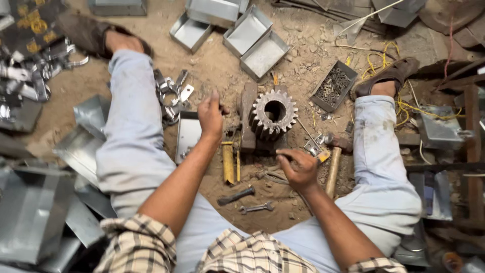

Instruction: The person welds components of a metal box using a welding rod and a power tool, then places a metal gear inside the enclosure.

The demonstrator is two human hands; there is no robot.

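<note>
I sit on a dirt floor with my legs spread. My left hand (210,115) is raised over the ground left of a large steel gear (273,112), its fingers loosely curled with a small dark piece pinched at the thumb. My right hand (299,168) is closed around a thin rod-like tool below the gear. The gear stands on a rusty metal block (247,121). A wooden-handled hammer (334,164) lies just right of my right hand.
Open sheet-metal boxes (255,38) lie at the top. A tray of small screws (334,86) sits right of the gear. Metal clamps (171,96) pile by my left leg. A yellow tool (228,162), a wrench (256,207) and a dark chisel (236,195) rest between my arms.
</note>
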